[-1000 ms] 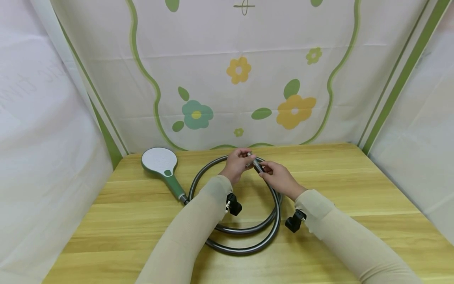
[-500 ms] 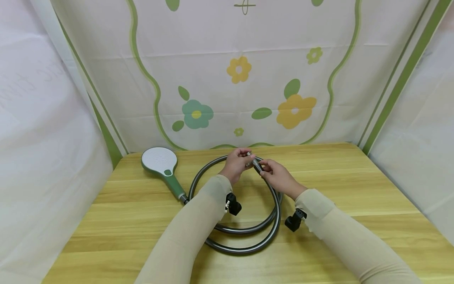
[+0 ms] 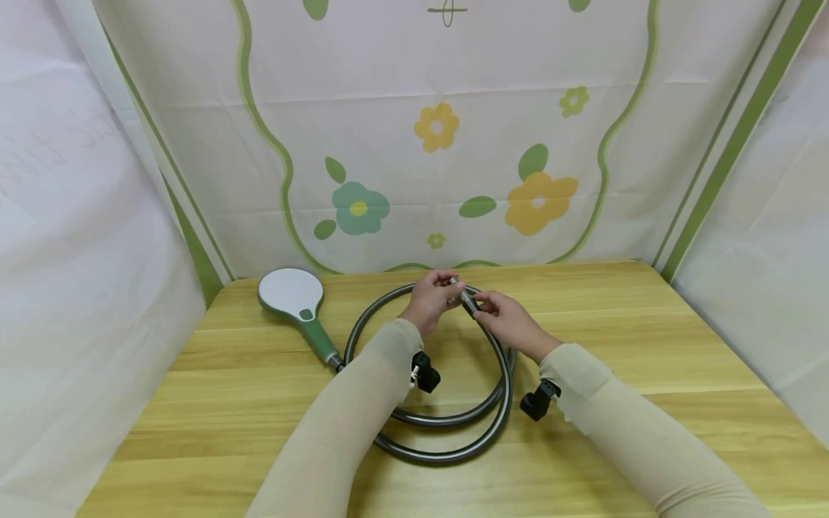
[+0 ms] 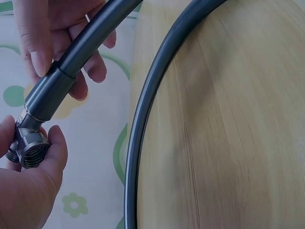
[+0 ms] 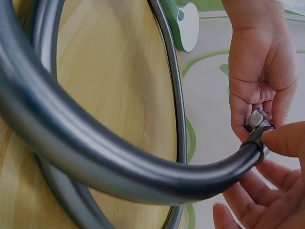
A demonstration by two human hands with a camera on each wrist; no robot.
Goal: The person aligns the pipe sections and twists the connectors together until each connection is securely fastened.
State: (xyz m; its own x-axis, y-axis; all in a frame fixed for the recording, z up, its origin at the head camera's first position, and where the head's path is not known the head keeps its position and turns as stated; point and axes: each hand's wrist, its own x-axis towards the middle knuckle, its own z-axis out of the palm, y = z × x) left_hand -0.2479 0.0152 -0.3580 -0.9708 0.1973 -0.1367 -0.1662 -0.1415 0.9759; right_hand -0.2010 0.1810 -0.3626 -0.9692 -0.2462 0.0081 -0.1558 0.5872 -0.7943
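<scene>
The shower head (image 3: 291, 293) is lying face up on the left of the worktop (image 3: 615, 324), and the hose (image 3: 447, 457) appears to be coming off the end of its handle (image 3: 316, 338), partly hidden behind the left sleeve (image 3: 350, 403). That joint is looking done. The rest of the hose is lying in loose loops on the worktop, and its other end is rising between the hands near the far edge.

At that end, a metal fitting (image 4: 33, 138) is meeting the hose's dark collar (image 4: 50, 93) end to end, with a little bright metal showing between them. Judging by this, the second joint is well along, and some tightening may be all that is lacking; whether the thread is sitting fully home, the pictures are not showing. A threaded port (image 4: 34, 156) on the fitting is facing outward with nothing in it.

The left hand (image 3: 432, 301) is pinching the fitting, its thumb and fingers bearing on opposite sides and leaving the threaded port uncovered. The right hand (image 3: 512, 324) is holding the collar, with digits pressing from either side, so its grip is standing only as wide as the collar. Some of its other fingers are spreading loosely behind the hose. Both grips are clamping, just beside each other, one on each part of the joint.
</scene>
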